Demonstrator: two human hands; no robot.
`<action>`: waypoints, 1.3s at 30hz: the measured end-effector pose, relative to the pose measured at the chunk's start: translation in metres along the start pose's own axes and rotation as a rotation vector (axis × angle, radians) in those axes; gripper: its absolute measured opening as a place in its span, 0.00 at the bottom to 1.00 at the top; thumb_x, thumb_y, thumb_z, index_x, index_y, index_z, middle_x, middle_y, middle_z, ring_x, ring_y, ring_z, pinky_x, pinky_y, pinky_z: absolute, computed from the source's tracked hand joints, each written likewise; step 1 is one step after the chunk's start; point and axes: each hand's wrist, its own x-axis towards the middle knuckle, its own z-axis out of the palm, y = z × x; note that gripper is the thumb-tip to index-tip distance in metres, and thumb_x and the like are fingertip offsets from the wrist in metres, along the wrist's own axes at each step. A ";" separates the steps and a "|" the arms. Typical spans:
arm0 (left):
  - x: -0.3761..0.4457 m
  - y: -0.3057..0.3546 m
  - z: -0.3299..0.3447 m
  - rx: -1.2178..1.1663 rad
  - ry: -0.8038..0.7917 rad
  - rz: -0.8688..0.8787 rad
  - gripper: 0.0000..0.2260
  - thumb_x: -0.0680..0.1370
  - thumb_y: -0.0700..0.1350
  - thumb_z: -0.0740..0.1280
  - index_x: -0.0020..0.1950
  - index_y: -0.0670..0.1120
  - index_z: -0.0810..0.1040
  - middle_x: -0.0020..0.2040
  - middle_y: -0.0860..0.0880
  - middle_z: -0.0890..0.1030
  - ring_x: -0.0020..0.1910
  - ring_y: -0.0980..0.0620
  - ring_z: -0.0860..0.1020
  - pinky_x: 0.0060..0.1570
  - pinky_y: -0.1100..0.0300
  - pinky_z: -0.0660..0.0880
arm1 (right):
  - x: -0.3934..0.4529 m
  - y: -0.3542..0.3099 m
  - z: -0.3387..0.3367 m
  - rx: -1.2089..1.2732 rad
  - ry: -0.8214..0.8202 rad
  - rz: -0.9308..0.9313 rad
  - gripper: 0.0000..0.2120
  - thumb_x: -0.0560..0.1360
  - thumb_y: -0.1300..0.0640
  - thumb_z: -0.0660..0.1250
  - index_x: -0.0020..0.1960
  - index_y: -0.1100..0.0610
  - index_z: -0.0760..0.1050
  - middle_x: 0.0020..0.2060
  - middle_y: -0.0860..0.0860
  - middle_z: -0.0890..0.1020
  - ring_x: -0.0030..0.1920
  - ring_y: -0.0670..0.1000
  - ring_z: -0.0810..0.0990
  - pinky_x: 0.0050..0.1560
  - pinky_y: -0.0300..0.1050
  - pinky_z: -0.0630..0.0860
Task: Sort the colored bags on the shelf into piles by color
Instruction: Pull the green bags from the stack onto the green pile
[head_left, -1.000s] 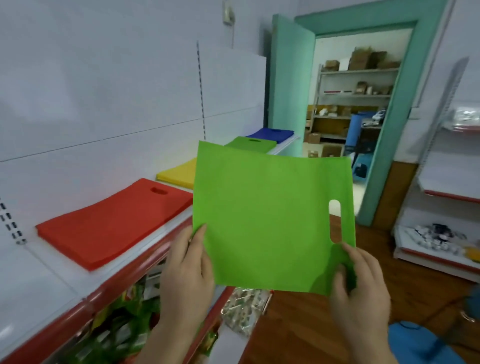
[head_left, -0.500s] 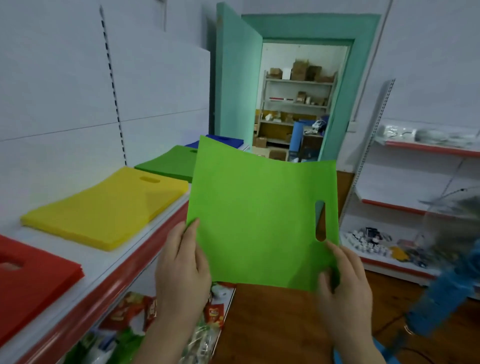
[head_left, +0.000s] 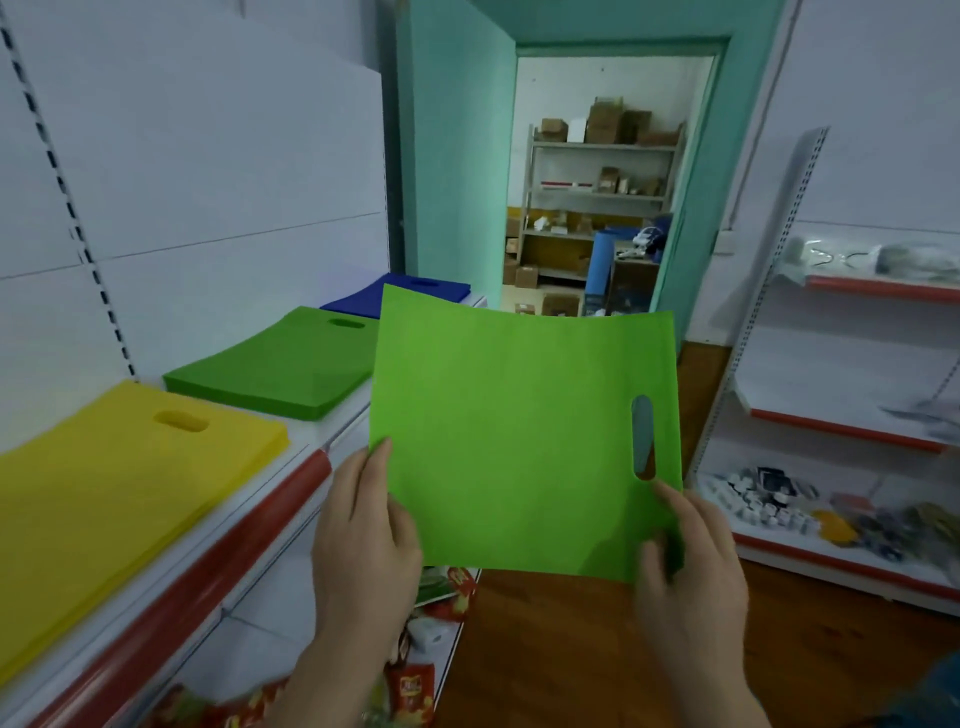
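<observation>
A flat green bag with a slot handle at its right side is held up in front of me by both hands. My left hand pinches its lower left corner and my right hand grips its lower right corner. On the shelf to my left lie a yellow pile, a green pile beyond it, and a blue pile at the far end. The held bag hangs over the aisle, right of the green pile.
Snack packets fill the lower shelf below my hands. A second shelf unit with small goods stands on the right. Ahead, a teal open door leads to a storeroom. Wooden floor runs between the shelves.
I have moved forward along the shelf: the red pile has left the view and the yellow, green and blue piles are closer. Both hands keep the same hold on the green bag.
</observation>
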 end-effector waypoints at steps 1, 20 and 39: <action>0.009 0.002 0.010 0.016 0.006 -0.024 0.23 0.77 0.33 0.63 0.72 0.43 0.70 0.68 0.47 0.70 0.62 0.48 0.71 0.49 0.58 0.71 | 0.014 0.003 0.006 0.017 -0.007 -0.021 0.24 0.73 0.68 0.66 0.68 0.56 0.72 0.63 0.48 0.73 0.57 0.44 0.71 0.58 0.47 0.73; 0.149 -0.055 0.090 0.383 0.307 -0.325 0.25 0.73 0.32 0.64 0.71 0.38 0.70 0.66 0.40 0.71 0.59 0.39 0.74 0.54 0.46 0.76 | 0.227 -0.013 0.222 0.323 -0.266 -0.398 0.21 0.72 0.60 0.58 0.63 0.59 0.77 0.59 0.51 0.77 0.52 0.45 0.74 0.53 0.36 0.69; 0.217 -0.140 0.099 1.010 0.241 -0.772 0.21 0.75 0.53 0.67 0.60 0.40 0.77 0.57 0.40 0.77 0.52 0.38 0.75 0.49 0.47 0.75 | 0.305 -0.103 0.431 0.425 -0.679 -0.663 0.14 0.76 0.65 0.64 0.61 0.59 0.79 0.56 0.52 0.80 0.57 0.53 0.75 0.56 0.41 0.67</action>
